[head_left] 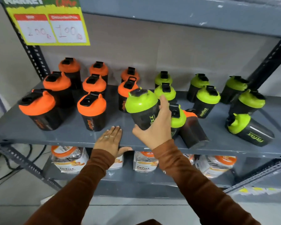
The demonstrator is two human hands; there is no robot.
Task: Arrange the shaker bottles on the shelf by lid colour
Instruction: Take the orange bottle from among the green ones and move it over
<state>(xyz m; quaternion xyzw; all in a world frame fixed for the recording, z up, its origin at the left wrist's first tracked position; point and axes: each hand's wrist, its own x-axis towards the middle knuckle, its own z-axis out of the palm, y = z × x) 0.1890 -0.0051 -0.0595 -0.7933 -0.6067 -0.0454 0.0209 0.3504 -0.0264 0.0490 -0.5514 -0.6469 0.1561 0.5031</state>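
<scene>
Black shaker bottles stand on a grey shelf. Several with orange lids fill its left half and several with green lids its right half. My right hand is shut on a green-lid bottle, held tilted just above the shelf's middle. Behind that hand stands another green-lid bottle, and an orange-lid bottle lies on its side. A further green-lid bottle lies toppled at the far right. My left hand rests flat on the shelf's front edge, holding nothing.
A yellow price sign hangs at the upper left post. The lower shelf holds clear jars with orange lids. A slotted metal upright stands at the right, and cables trail on the floor at the left.
</scene>
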